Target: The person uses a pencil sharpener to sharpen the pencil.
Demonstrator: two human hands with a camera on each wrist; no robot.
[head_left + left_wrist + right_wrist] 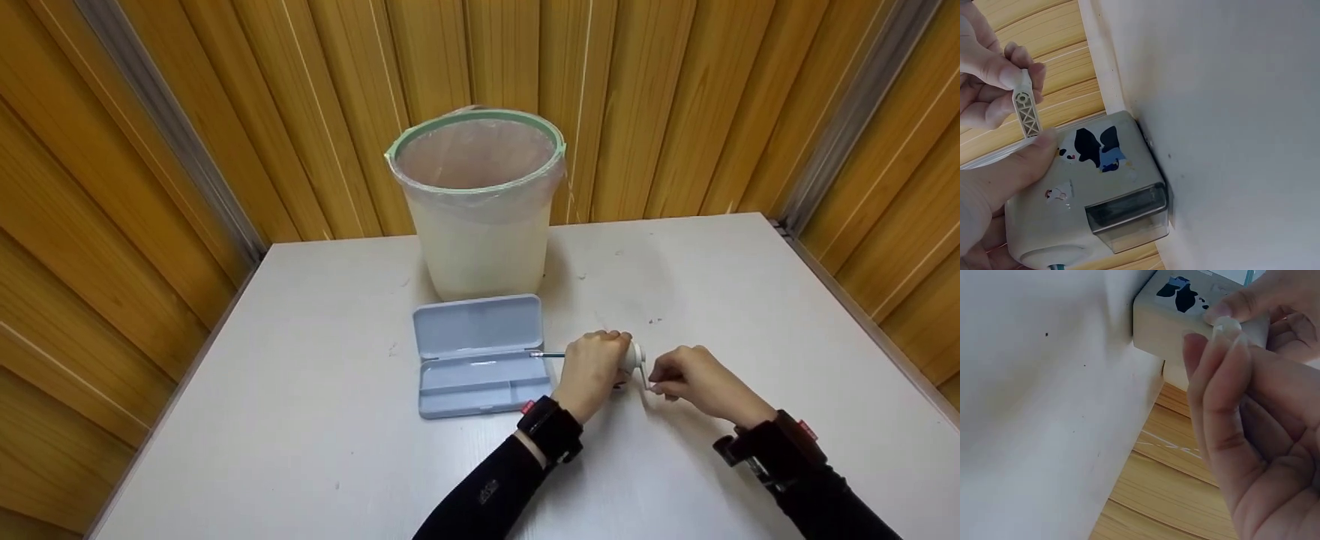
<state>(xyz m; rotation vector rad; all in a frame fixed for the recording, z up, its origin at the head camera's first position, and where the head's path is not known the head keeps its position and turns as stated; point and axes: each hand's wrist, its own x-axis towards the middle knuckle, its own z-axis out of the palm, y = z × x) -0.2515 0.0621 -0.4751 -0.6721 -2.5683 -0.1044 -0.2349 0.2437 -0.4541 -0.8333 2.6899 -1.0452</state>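
Observation:
A cream crank pencil sharpener with panda stickers and a dark clear shavings drawer stands on the table. My left hand grips its body, thumb on the stickered side in the left wrist view. On the sharpener's right end, the fingertips of my right hand pinch the knob of the crank arm. A blue-green pencil sticks out of the opposite end, pointing left; its tip is hidden inside. Just left of it lies a light blue pencil case, lid raised, with no items visible inside.
Behind the pencil case stands a tall cream bin with a green rim and a clear plastic liner. Small dark specks lie on the white table. Yellow wood-pattern walls stand close around the table's back and sides.

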